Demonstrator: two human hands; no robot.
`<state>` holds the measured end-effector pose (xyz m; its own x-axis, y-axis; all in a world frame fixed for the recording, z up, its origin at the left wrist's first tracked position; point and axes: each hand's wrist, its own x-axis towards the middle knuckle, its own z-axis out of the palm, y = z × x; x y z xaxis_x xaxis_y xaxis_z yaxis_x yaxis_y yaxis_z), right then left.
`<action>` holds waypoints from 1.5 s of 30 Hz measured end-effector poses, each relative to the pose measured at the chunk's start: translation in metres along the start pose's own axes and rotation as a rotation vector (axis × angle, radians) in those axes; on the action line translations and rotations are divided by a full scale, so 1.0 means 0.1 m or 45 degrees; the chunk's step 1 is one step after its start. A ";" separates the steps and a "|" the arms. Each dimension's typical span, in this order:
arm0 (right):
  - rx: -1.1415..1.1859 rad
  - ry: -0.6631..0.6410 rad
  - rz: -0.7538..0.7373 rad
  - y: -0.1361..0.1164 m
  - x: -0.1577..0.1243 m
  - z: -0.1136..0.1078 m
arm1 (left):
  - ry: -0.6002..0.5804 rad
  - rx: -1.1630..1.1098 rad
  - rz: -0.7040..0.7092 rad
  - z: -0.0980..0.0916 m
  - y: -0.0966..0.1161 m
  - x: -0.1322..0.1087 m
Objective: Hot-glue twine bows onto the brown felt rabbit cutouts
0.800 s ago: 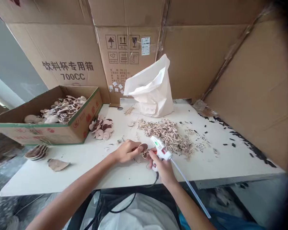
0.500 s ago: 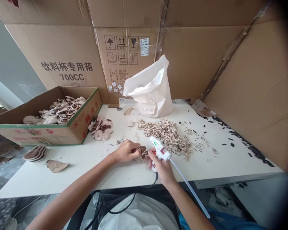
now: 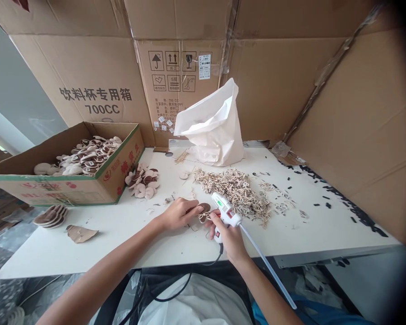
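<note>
My left hand (image 3: 180, 214) is closed, its thumb and fingers pinching a small brown flat piece (image 3: 205, 207) by its edge. A white hot glue gun (image 3: 220, 202) with a long glue stick (image 3: 269, 265) running out of its back is in my right hand (image 3: 230, 237). The fingertips of that hand also hold a thin beige cord bow (image 3: 203, 218) against the brown piece. Just beyond lies a heap of beige knotted cord pieces (image 3: 237, 187). The glue gun's nozzle is hard to make out.
A cardboard box (image 3: 71, 184) full of flat pink-and-brown pieces stands at left, a small pile (image 3: 142, 181) beside it. Nearer are a stack of pieces (image 3: 50, 216) and a cardboard scrap (image 3: 81, 234). A white bag (image 3: 216, 135) stands behind; black bits (image 3: 328, 189) line the right edge.
My left fingers have shifted slightly on the brown piece, so more of it shows. My right hand keeps the glue gun and bow in nearly the same place.
</note>
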<state>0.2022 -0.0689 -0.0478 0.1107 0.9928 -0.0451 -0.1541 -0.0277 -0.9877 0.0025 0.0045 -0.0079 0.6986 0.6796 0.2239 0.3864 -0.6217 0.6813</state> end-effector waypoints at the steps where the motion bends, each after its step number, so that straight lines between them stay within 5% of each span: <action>1: -0.001 0.002 0.002 0.00 0.00 0.00 | -0.001 0.000 -0.004 0.00 -0.01 0.00; 14: 0.034 0.038 -0.012 -0.01 0.00 -0.01 | 0.071 -0.060 -0.105 0.02 -0.02 0.01; 19: 0.087 0.152 -0.074 0.00 0.02 -0.01 | 0.224 0.037 -0.258 0.04 -0.12 0.03; 26: 0.067 0.091 -0.051 0.00 0.02 -0.02 | 0.429 -0.053 -0.373 -0.02 -0.23 0.07; 28: 0.074 0.080 -0.046 0.00 0.02 -0.02 | 0.529 -0.088 -0.366 -0.16 -0.26 0.08; 31: 0.090 0.068 -0.043 0.00 0.02 -0.03 | 0.910 -0.129 -0.284 -0.51 -0.24 0.12; 36: 0.091 0.072 -0.066 0.01 0.01 -0.03 | 1.333 -0.161 0.053 -1.38 -0.15 0.27; 38: 0.085 0.075 -0.064 0.00 0.01 -0.02 | 1.552 -0.355 0.004 -1.79 -0.19 0.32; 40: 0.088 0.077 -0.064 0.00 0.01 -0.02 | 1.758 -0.659 -0.234 -2.14 -0.30 0.34; 42: 0.095 0.080 -0.065 0.00 0.01 -0.02 | 1.606 -0.837 -0.455 -2.31 -0.43 0.31; 45: 0.078 0.070 -0.057 0.01 0.02 -0.02 | 1.333 -0.792 -0.537 -2.14 -0.61 0.25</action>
<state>0.2040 -0.0675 -0.0492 0.1723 0.9850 -0.0106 -0.2074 0.0257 -0.9779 -0.1324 0.1431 0.1052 -0.3199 0.9343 0.1573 -0.0814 -0.1925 0.9779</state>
